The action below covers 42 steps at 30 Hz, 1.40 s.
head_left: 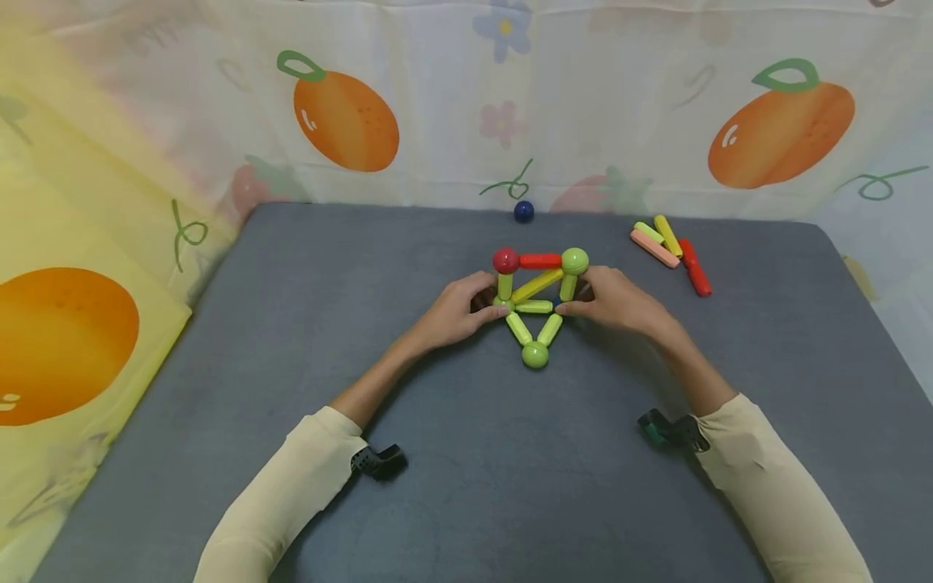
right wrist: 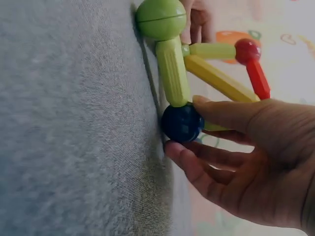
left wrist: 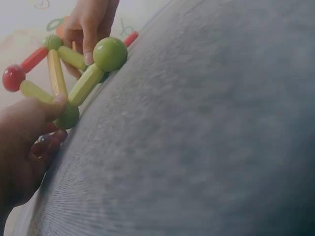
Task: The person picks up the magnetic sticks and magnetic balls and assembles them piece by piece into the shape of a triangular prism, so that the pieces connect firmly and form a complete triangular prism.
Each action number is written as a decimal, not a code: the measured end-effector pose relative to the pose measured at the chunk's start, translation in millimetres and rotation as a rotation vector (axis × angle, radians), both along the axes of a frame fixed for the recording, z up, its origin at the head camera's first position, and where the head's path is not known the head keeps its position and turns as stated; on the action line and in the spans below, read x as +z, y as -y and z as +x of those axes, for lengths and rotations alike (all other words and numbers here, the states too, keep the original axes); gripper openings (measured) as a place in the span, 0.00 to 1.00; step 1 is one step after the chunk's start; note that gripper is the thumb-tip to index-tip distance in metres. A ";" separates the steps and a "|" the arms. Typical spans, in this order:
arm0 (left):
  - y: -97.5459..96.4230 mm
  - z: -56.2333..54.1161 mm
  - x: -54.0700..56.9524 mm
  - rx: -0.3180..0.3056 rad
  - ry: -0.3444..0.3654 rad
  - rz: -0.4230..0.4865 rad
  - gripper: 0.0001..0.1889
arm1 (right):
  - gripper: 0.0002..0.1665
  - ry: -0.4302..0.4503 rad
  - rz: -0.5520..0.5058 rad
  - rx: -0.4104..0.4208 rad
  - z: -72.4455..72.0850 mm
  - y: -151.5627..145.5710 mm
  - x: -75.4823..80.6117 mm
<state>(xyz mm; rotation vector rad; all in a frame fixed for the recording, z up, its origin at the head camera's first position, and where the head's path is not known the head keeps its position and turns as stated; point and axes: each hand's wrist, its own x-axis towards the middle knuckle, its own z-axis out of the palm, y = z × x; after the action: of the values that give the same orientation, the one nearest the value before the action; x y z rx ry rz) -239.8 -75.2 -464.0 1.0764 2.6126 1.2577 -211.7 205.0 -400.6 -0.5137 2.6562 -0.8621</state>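
Note:
A ball-and-stick frame stands on the table, with a green ball (head_left: 535,355) at its front tip. My left hand (head_left: 452,314) holds its left corner, where a smaller-looking green ball (left wrist: 68,118) joins several sticks. At the right corner, my right hand (head_left: 618,301) pinches a dark blue ball (right wrist: 182,123) between thumb and fingers. Above these corners, a red ball (head_left: 506,261) and another green ball (head_left: 575,261) are linked by a red stick (head_left: 540,261). A yellow stick (head_left: 538,285) runs diagonally across that raised part. Light green sticks (right wrist: 173,73) form the other edges.
A loose dark blue ball (head_left: 524,211) lies at the table's back edge. To the back right are loose sticks: pink (head_left: 654,248), yellow (head_left: 667,236), light green (head_left: 649,232) and red (head_left: 696,267). Behind the grey table (head_left: 466,486) hangs a fruit-printed cloth (head_left: 437,186).

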 end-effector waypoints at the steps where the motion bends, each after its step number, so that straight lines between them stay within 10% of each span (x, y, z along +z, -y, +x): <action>1: -1.2 -2.7 0.0 0.001 -0.001 0.000 0.12 | 0.14 -0.012 -0.007 -0.010 -3.0 0.0 -1.2; 12: -12.7 -30.7 -4.1 -0.009 0.079 0.051 0.15 | 0.10 -0.002 -0.001 0.010 -30.0 -14.1 2.5; 42: -8.2 -32.4 -12.4 -0.043 0.048 0.115 0.11 | 0.12 0.022 -0.036 0.082 -25.6 -17.4 -6.6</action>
<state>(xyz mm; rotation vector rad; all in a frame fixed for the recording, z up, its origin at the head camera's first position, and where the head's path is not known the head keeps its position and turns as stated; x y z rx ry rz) -272.3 -66.9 -476.4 1.0983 2.4954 1.4214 -237.3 222.4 -407.2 -0.6141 2.5847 -0.8877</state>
